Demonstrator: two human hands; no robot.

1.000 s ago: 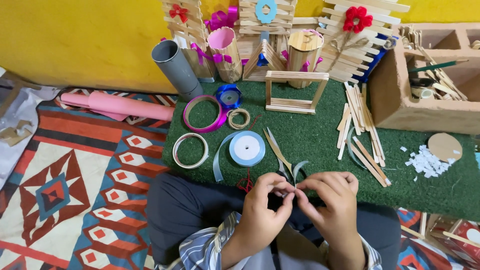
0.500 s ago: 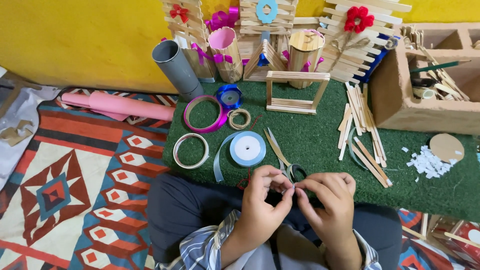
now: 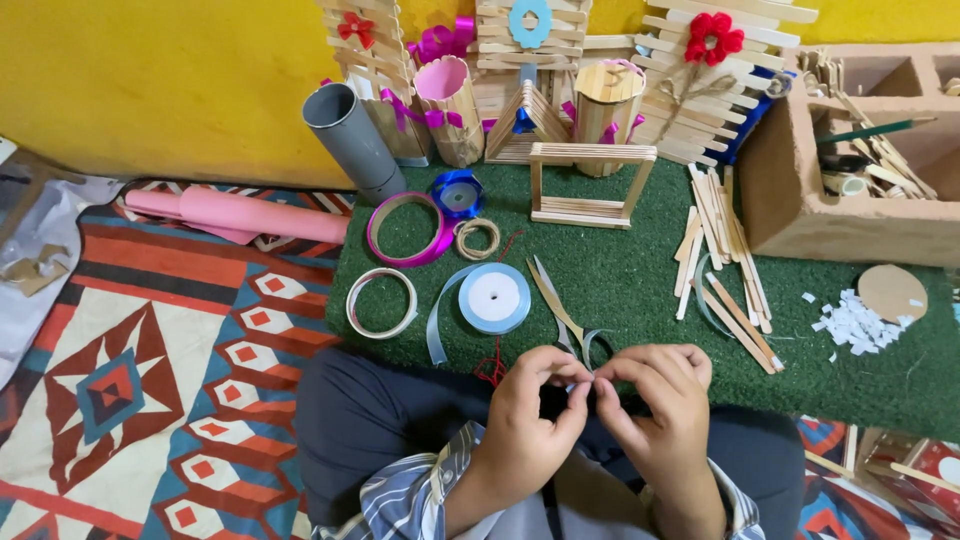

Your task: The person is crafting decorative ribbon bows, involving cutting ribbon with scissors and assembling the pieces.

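Ribbon [image 3: 583,385] pinched between both grips (fingertips touching).

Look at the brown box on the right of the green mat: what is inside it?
The brown box has open compartments holding wooden sticks, a green pencil and a small pale roll. Its front wall hides the compartment floors, so anything lying lower cannot be seen.

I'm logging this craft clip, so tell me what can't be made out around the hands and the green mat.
- Head view: what the left hand and right hand pinch is too small and covered by fingertips.
- Scissors: handles partly behind the hands.
- Brown box: cut off by the right edge.
- Stick crafts at the back: tops cut off by the top edge.
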